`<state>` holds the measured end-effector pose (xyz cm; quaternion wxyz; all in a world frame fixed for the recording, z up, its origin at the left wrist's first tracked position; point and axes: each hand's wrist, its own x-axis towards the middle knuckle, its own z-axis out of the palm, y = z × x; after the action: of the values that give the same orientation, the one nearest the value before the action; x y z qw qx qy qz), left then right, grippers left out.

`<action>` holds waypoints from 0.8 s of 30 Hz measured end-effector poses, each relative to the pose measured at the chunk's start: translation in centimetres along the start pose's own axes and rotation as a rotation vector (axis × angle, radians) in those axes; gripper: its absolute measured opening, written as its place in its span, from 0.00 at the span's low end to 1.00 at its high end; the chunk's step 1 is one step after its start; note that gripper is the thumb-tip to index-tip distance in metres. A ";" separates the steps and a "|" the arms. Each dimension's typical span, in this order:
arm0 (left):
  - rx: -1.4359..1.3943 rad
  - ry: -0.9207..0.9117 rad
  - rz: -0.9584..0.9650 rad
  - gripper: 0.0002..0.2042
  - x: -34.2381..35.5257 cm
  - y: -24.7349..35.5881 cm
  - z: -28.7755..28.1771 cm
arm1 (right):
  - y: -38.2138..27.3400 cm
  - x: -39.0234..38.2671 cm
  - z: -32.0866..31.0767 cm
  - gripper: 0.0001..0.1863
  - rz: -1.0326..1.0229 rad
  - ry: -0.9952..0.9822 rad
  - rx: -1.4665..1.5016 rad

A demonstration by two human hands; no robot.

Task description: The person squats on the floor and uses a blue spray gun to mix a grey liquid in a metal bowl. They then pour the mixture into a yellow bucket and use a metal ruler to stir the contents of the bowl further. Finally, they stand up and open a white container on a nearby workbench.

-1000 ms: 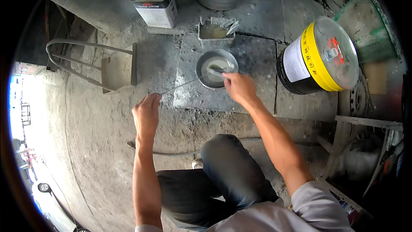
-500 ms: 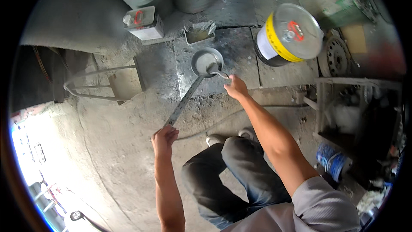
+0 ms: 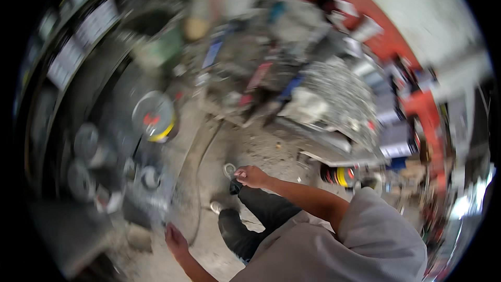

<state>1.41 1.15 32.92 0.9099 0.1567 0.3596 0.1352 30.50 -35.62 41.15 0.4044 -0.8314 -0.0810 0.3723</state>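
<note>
My left hand (image 3: 176,240) is at the lower left with its fingers closed. A metal strip appears to run from it toward the round metal bowl (image 3: 151,177), smeared by motion. Over my knee, apart from the bowl, is my right hand (image 3: 251,176). Its fingers are curled, and whatever they may hold does not show. The bowl stands on a grey floor plate; its contents are blurred. Beyond it stands a large bucket (image 3: 154,114) with a yellow band and a red part on its lid.
Ahead, a cluttered bench holds a heap covered in crumpled plastic sheeting (image 3: 339,94). A hose (image 3: 201,172) lies along the floor. Pails (image 3: 82,180) stand at the left, and a black-and-yellow can (image 3: 342,175) sits below the bench at the right.
The view has swung right, blurring the scene and bringing in the cluttered bench. My right hand has drawn back from the bowl and the curved-handled tool there to my knee.
</note>
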 end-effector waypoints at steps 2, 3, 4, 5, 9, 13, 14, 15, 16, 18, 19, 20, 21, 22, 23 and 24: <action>0.025 0.127 0.022 0.15 1.5 -1.1 2.9 | 2.0 -3.8 -4.0 0.16 -0.079 0.223 -0.159; 0.085 0.089 0.006 0.16 2.4 -1.1 5.5 | 2.6 -5.5 -5.7 0.16 -0.057 0.316 -0.124; 0.134 0.060 -0.003 0.16 1.8 -2.3 8.1 | 3.8 -8.1 -8.0 0.15 -0.036 0.395 -0.096; 0.178 0.036 0.000 0.16 1.2 -3.2 10.5 | 5.1 -10.7 -10.5 0.15 -0.023 0.464 -0.069; 0.354 -0.055 0.085 0.16 -2.4 -7.5 22.0 | 9.5 -19.2 -18.9 0.15 0.129 0.639 0.185; 0.248 -0.150 0.032 0.09 -5.2 -12.5 32.1 | 13.1 -21.7 -25.2 0.14 0.120 0.798 0.153; 0.224 -0.084 0.037 0.07 -6.0 -14.0 34.9 | 12.2 -20.8 -26.8 0.15 0.061 0.804 0.097; 0.216 -0.111 0.054 0.07 -6.4 -15.7 36.9 | 11.0 -19.7 -29.1 0.16 -0.010 0.810 0.029; 0.217 -0.134 0.060 0.06 -7.0 -16.9 38.2 | 10.3 -18.5 -30.5 0.17 -0.068 0.816 -0.032; 0.231 -0.162 0.088 0.05 -8.5 -19.6 41.0 | 8.6 -14.7 -32.8 0.22 -0.213 0.982 -0.230; 0.245 -0.165 0.114 0.05 -9.4 -20.7 42.4 | 7.4 -12.4 -33.6 0.23 -0.264 0.967 -0.265; 0.256 -0.170 0.133 0.05 -10.4 -21.9 43.7 | 6.2 -10.8 -34.3 0.25 -0.311 0.956 -0.305; 0.288 -0.171 0.154 0.05 -11.5 -22.9 45.1 | 5.3 -9.8 -34.6 0.27 -0.357 0.948 -0.344; 0.317 -0.172 0.181 0.06 -12.6 -23.7 46.5 | 5.2 -8.7 -34.4 0.26 -0.329 0.869 -0.439; 0.348 -0.180 0.200 0.06 -13.6 -24.6 48.1 | 5.7 -7.4 -34.1 0.24 -0.296 0.799 -0.536; 0.379 -0.179 0.239 0.07 -14.4 -25.6 49.8 | 5.5 -6.7 -34.4 0.23 -0.265 0.734 -0.634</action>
<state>29.36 -36.79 66.47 0.8701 0.3773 0.2753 0.1574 48.37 -63.20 54.43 0.1774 -0.9721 -0.1474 -0.0420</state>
